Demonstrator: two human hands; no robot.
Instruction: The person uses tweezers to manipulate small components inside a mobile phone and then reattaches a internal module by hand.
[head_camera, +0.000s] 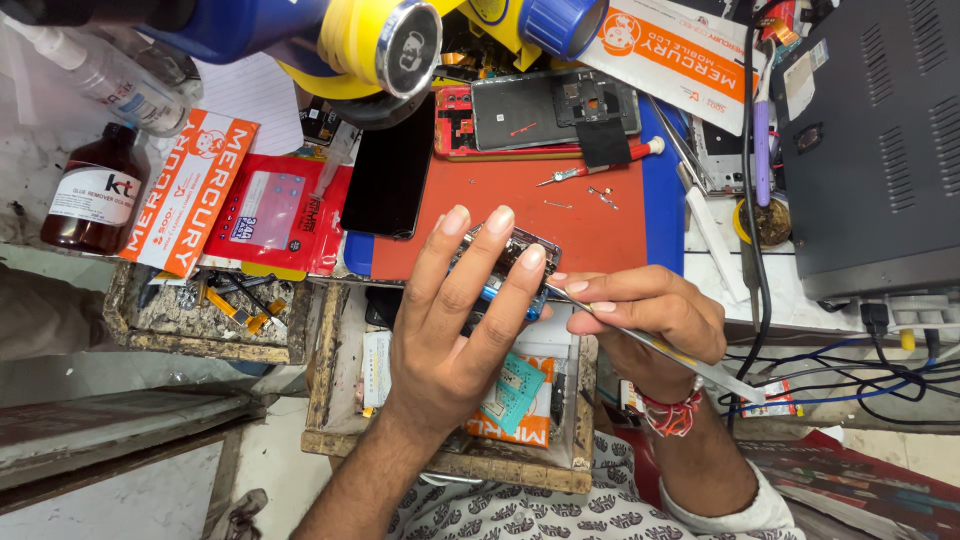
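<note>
Phone (510, 255) gripped in left hand (455, 330), tweezers (650, 345) touching.

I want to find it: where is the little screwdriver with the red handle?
In the head view, the screwdriver lies on the orange mat, above the right hand, just below the opened phone.

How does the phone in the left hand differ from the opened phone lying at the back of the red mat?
The held phone is gripped by the left hand and worked with tweezers from the right hand; the mat phone lies flat and untouched. The held phone is mostly hidden by fingers; the mat phone shows a grey inner plate and red frame. Both are opened.
</note>
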